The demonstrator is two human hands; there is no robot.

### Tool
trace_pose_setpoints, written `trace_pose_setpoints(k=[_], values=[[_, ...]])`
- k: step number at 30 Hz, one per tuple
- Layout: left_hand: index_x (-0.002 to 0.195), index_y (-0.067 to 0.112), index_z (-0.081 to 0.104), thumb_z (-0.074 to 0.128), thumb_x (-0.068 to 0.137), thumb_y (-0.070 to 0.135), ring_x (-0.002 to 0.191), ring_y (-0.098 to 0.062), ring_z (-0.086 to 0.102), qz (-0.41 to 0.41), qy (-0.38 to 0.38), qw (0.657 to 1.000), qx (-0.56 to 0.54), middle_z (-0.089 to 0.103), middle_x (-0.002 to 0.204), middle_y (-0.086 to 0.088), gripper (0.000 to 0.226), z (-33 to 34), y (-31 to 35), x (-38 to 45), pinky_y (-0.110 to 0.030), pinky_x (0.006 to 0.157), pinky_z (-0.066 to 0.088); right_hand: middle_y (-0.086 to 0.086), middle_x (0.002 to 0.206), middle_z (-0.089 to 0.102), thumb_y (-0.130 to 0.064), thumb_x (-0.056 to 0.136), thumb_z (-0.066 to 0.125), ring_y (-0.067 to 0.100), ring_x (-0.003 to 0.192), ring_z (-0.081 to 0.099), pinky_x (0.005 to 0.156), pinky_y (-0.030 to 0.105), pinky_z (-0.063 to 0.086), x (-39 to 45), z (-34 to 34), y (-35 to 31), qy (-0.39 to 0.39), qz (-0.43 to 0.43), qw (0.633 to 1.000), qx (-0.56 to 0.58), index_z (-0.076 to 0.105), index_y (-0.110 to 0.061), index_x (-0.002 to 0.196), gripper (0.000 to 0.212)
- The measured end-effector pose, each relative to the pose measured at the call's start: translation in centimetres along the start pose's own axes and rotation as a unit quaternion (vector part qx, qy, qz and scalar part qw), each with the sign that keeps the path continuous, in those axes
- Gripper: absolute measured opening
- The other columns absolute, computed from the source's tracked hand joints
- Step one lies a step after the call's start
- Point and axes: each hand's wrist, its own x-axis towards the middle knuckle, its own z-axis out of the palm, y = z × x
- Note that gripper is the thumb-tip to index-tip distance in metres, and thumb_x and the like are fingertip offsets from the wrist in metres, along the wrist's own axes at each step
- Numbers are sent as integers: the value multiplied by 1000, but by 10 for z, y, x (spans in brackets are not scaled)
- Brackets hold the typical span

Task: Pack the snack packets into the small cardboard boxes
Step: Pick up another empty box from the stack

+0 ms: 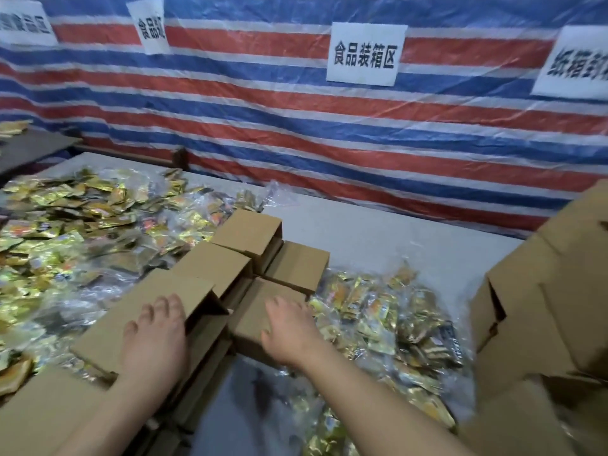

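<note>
My left hand lies flat, fingers straight and slightly spread, on top of the nearest box, which sits toward the worktop's near edge, left of the middle. My right hand is relaxed too, fingers straight, palm down on a second box just to the right of the first; neither hand grasps anything. Beside my right hand, touching that box's right side, a pile of packets in clear bags spreads toward the near right corner, gold and dark wrappers mixed. At that corner stands a big carton, flaps open and partly out of view. Behind the 2 boxes under my hands are 3 more small boxes: one just past the left box, one just past the right box, and one farther back between them, all pressed close together. To their left a far larger heap of packets covers the left part of the worktop up to its far left corner. The far right part shows grey surface. Past the far edge hangs a red, white and blue striped tarp with 4 white paper signs; the middle one reads 食品装箱区.
</note>
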Motion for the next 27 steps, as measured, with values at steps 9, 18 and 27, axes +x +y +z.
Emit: trace_pose_setpoints(k=[9,18,27], values=[[125,25,60,49,98,25,89,-35,67,155,158,957,-187,72,98,-13,29,-120,46,-27,-37,68,51,-8,160,28,-61,89,34,7,145,25,119,32,23,-79,-90,52,149,57,926,342,22,-27,155,75],[118,28,66,55,98,32,107,-24,61,405,45,889,-209,69,114,-2,23,-123,167,-51,-35,88,49,-10,151,41,-41,90,61,8,136,39,104,23,31,-175,-120,113,142,123,957,222,33,-34,150,66],[113,27,66,51,98,37,104,-22,60,503,-103,847,-138,68,109,-1,22,-21,176,-108,-34,87,49,0,98,62,-21,93,54,19,94,57,84,35,47,-238,12,96,52,198,961,187,63,-21,95,9]])
